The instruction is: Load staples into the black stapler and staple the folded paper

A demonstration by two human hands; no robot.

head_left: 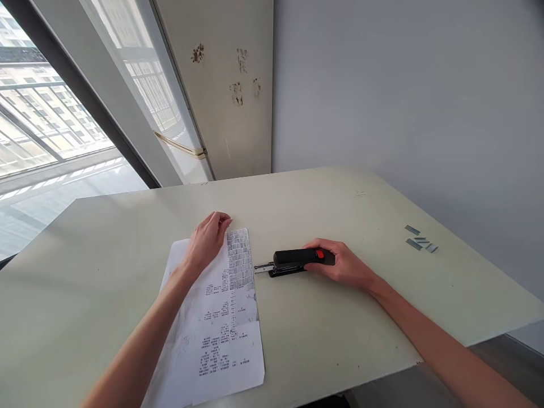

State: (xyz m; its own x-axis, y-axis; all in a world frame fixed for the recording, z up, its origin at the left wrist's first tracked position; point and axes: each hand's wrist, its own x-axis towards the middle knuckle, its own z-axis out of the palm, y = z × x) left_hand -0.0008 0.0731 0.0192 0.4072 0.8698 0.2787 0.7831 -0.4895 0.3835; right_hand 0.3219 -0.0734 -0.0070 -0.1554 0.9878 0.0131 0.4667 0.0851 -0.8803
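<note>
A black stapler (293, 258) with a red button lies on the table, its metal inner rail poking out of the front end to the left. My right hand (335, 260) is wrapped round its rear half. Left of the stapler lies a stack of printed paper sheets (229, 340), with the rail's tip close to the right edge. My left hand (209, 235) is over the top edge of the sheets, thumb and fingers pinched together. Whatever may be between those fingertips is too small to make out.
Several short strips of staples (413, 243) lie loose near the right side of the pale table (127, 255). A grey wall (403, 85) borders the table at the right. A fridge-like cabinet (238, 130) and a window (46, 107) stand behind it.
</note>
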